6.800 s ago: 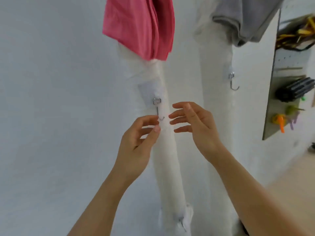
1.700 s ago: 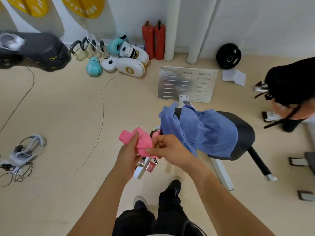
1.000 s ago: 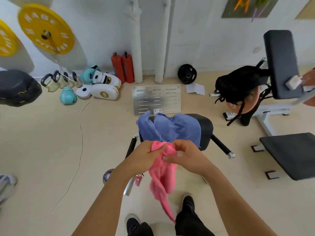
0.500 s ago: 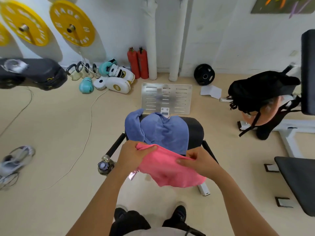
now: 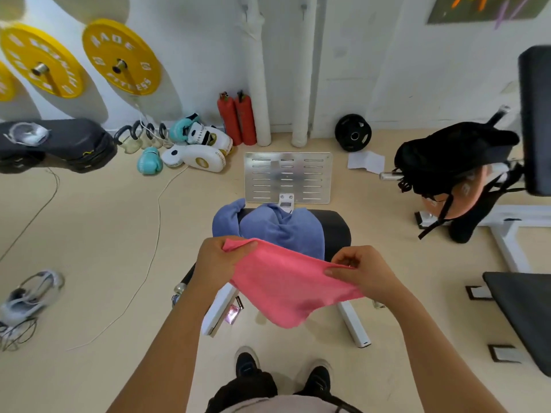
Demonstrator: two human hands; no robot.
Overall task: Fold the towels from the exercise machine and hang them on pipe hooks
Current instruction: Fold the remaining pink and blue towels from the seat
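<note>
Pink towel (image 5: 286,287) was held spread between both hands above the floor. Left hand (image 5: 219,260) pinched one top corner; right hand (image 5: 362,272) pinched the other, fingers curled over the edge. Lower part of the cloth hung slack. Behind it a blue towel (image 5: 277,231) lay crumpled on the black padded seat (image 5: 335,231) of the exercise machine. Two white pipes (image 5: 258,84) stood against the wall; small hooks near their tops, probably, too blurred to confirm.

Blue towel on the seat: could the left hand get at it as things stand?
Probably not yet: the left hand and right hand both hold the pink towel, spread over the blue towel.
</note>
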